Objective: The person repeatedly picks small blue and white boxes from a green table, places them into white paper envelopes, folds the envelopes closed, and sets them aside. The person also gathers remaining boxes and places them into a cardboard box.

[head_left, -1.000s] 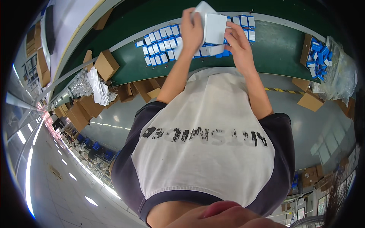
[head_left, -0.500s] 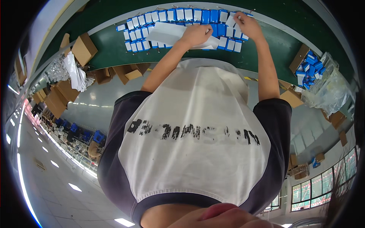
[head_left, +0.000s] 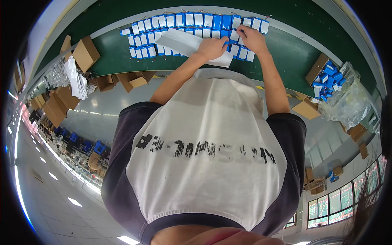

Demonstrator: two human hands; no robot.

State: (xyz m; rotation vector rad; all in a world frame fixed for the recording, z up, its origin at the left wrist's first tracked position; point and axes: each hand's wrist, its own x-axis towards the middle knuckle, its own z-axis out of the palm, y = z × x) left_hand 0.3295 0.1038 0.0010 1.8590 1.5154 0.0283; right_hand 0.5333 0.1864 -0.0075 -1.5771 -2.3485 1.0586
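Note:
Rows of blue battery packs [head_left: 217, 21] with thin wires lie on the green bench, most with a white label on their face; a few are bare blue. My left hand [head_left: 212, 47] is closed over a long white sheet [head_left: 179, 41], which lies slantwise across the lower rows and hides some packs. Its fingertips are beside a bare pack in the middle row. Toward the right end of the rows, my right hand [head_left: 250, 37] is closed in a pinch above the middle row. What its fingertips hold, if anything, is too small to make out.
On the right, an open carton [head_left: 316, 70] holds a heap of loose blue packs [head_left: 330, 79], with clear plastic bagging [head_left: 347, 102] next to it. Cardboard boxes [head_left: 85, 54] and crumpled white paper [head_left: 76, 77] stand at the left. More open cartons [head_left: 136, 80] sit below the bench edge.
My right hand has come down and left from the back row to the middle row. A white label it held there now lies on a pack. My left hand stays on the sheet.

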